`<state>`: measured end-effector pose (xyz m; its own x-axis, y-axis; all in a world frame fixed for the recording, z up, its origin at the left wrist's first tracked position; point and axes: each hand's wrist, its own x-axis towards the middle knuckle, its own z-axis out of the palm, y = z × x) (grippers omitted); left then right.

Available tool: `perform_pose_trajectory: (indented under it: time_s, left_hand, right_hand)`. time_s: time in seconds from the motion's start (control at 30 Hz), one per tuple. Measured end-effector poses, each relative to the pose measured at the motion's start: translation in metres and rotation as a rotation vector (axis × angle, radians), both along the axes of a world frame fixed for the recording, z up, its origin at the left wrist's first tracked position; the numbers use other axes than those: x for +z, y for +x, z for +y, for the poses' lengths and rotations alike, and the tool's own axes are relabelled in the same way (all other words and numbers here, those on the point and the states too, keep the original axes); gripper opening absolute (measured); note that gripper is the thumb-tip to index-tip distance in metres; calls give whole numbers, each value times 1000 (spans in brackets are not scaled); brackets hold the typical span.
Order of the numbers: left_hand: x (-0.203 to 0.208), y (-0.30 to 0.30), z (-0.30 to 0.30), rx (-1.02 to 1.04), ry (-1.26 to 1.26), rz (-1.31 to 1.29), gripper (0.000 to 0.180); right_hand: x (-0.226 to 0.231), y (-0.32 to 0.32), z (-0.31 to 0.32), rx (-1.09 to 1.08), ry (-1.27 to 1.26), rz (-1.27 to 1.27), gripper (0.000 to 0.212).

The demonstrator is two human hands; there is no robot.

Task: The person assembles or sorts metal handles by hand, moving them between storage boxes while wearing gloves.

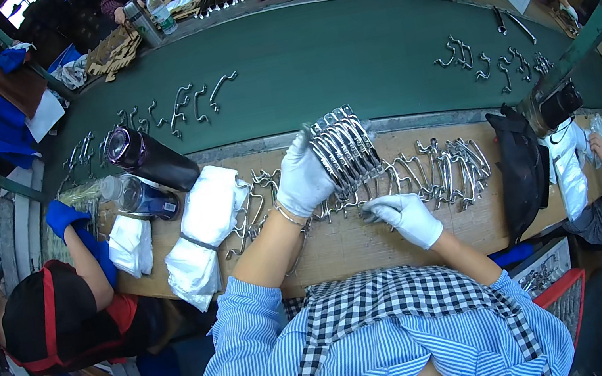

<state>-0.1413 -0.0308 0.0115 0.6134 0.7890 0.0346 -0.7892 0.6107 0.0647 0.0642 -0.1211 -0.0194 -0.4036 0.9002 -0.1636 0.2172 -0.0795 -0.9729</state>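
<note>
My left hand [304, 178], in a white glove, grips a row of shiny bent metal handles [345, 149] stacked side by side above the bench. My right hand [408, 219], gloved as well, is just below and to the right of them. Its fingers are drawn together toward the left; whatever sits between the fingertips is too small to make out. Many more loose bent metal handles [460, 169] lie on the brown bench top [343, 241], behind and on both sides of my hands. The lower part of the held stack overlaps some of them.
Beyond the bench runs a green belt [340, 44] with scattered bent metal pieces [209, 98]. To the left stand a dark flask [151, 158], a clear bottle [142, 198] and a white wrapped bundle [205, 237]. A black pouch [521, 173] lies right. Co-workers sit at both sides.
</note>
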Motion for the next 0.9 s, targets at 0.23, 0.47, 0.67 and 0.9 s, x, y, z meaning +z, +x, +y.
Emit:
perform_pose_trajectory:
  time_s: [0.23, 0.47, 0.67, 0.9]
  left_hand:
    - [-2, -3, 1, 22, 1, 21, 95]
    - [-6, -4, -1, 25, 66, 132, 85]
    - [-13, -9, 2, 19, 350, 372, 66]
    - [-16, -10, 4, -2, 402, 439, 63]
  right_hand:
    - [-4, -2, 0, 6, -29, 11, 28]
    - [7, -6, 7, 36, -293, 260, 48]
    - [-3, -13, 18, 7, -647, 658, 66]
    - [3, -10, 22, -52, -617, 604, 53]
